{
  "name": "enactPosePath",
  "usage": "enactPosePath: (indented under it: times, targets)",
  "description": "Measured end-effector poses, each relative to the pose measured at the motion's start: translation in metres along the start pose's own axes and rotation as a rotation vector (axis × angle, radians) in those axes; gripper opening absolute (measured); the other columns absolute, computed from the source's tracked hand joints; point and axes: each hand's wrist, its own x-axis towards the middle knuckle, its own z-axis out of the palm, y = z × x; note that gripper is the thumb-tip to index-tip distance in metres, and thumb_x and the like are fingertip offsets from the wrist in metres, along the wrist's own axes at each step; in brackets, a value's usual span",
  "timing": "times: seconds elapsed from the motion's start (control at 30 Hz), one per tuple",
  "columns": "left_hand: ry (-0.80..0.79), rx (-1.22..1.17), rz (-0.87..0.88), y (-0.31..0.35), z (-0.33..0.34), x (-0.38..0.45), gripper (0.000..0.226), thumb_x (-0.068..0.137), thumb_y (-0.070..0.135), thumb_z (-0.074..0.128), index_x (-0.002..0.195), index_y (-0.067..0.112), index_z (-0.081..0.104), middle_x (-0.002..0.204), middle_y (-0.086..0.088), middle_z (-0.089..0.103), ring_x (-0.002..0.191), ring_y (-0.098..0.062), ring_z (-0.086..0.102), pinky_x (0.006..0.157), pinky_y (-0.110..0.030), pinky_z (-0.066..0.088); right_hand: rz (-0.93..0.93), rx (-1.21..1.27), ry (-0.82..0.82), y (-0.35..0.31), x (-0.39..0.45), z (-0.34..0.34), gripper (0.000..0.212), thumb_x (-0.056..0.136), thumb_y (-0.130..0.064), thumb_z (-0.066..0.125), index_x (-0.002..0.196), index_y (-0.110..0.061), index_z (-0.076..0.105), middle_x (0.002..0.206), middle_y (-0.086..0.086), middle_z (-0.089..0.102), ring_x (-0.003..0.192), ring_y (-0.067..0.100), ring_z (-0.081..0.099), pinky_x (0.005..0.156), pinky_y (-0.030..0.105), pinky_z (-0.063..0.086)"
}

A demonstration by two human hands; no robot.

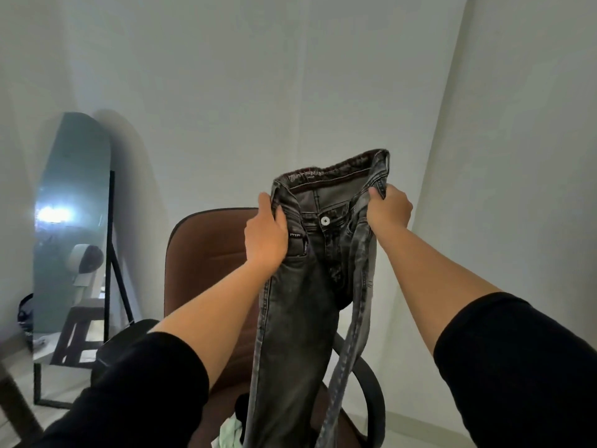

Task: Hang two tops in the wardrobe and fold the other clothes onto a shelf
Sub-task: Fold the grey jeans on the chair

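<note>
While I hold one pair of grey jeans [310, 286] up by the waistband, both my hands grip it.

My left hand [265, 236] curls round the left side of the waistband, thumb on top, fingers tucked behind the denim near the pocket. My right hand [389, 206] is fisted on the right side, fingers pinching the band. Jeans hang in the air in front of me, front facing me, one white button showing, two legs dropping down over one brown office chair [200, 263]. On the chair seat, one pale green garment [230, 433] lies beside the jeans legs; one dark item sits next to it, can't tell what. One standing mirror [72, 221] leans against the white wall [290, 76] on the left. Two black sleeves pushed up my forearms.
</note>
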Motion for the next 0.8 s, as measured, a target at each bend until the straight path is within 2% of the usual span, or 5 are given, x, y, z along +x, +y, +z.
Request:
enactPosePath:
  times: [0.23,0.33,0.4,0.67,0.8]
  targets:
    - [-0.079,-0.246,-0.199,0.044,0.007,0.022,0.033,0.1,0.028,0.041,0.123,0.006,0.035,0.085,-0.005,0.047,0.071,-0.022,0.05,0.065,-0.035,0.038,-0.329,-0.023,-0.246,-0.002,-0.02,-0.003,0.032,0.097,-0.029,0.048,0.066,-0.029,0.05,0.068,-0.01,0.054,0.072,0.014,0.052,0.059,0.025,0.035]
    - [-0.175,-0.287,-0.134,0.049,0.011,0.024,0.031,0.099,0.03,0.044,0.122,0.011,0.037,0.093,-0.007,0.053,0.076,-0.023,0.054,0.067,-0.032,0.04,-0.409,-0.079,-0.407,-0.003,-0.024,0.0,0.02,0.097,-0.031,0.046,0.106,-0.028,0.065,0.098,0.001,0.067,0.094,0.02,0.059,0.075,0.026,0.041]
    - [-0.239,-0.302,-0.1,0.05,0.012,0.022,0.026,0.099,0.03,0.044,0.119,0.013,0.04,0.092,-0.004,0.055,0.081,-0.022,0.056,0.07,-0.032,0.043,-0.433,-0.122,-0.535,-0.002,-0.025,0.001,0.036,0.097,-0.028,0.046,0.133,-0.03,0.051,0.116,0.006,0.062,0.108,0.021,0.055,0.087,0.028,0.039]
    - [-0.399,-0.364,-0.096,0.043,0.009,0.016,0.039,0.095,0.055,0.036,0.107,0.019,0.044,0.103,-0.005,0.06,0.099,-0.026,0.059,0.088,-0.041,0.049,-0.355,-0.241,-0.768,0.016,-0.026,-0.003,0.063,0.091,-0.024,0.05,0.146,-0.04,0.025,0.131,0.003,0.046,0.122,0.023,0.043,0.098,0.031,0.034]
    - [-0.423,-0.337,-0.105,0.046,0.006,0.016,0.05,0.083,0.061,0.056,0.105,0.017,0.045,0.105,-0.003,0.061,0.095,-0.02,0.06,0.083,-0.036,0.051,-0.385,-0.294,-0.846,0.021,-0.027,-0.004,0.075,0.089,-0.036,0.058,0.148,-0.044,0.011,0.14,0.003,0.04,0.13,0.025,0.039,0.106,0.036,0.033]
